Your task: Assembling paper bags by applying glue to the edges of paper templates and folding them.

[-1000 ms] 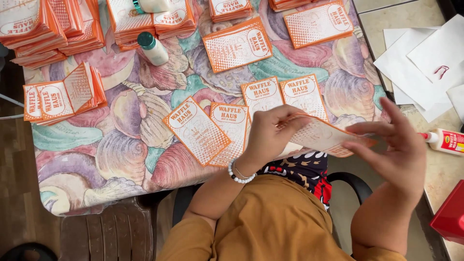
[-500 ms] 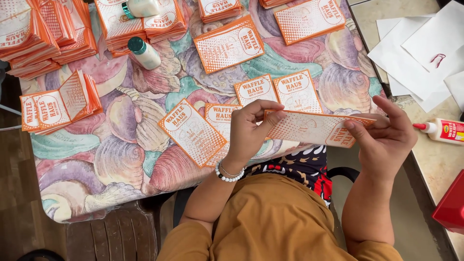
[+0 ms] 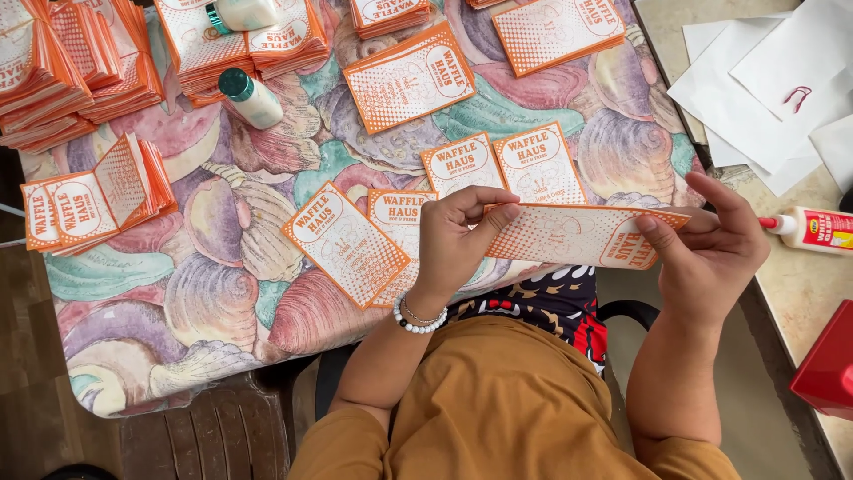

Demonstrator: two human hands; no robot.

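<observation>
the left hand (image 3: 458, 244) and right hand (image 3: 711, 244) each pinch one end of an orange-and-white paper sleeve (image 3: 577, 236), held flat just above the near edge of a shell-print table (image 3: 222, 293). more sleeves (image 3: 346, 242) lie loose beside the left hand, stacks (image 3: 80, 62) and a bottle (image 3: 251, 98) farther off; a glue bottle (image 3: 813, 229) lies right.

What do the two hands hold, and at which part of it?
An orange and white paper sleeve, held flat: the left hand pinches its left end, the right hand its right end.
</observation>
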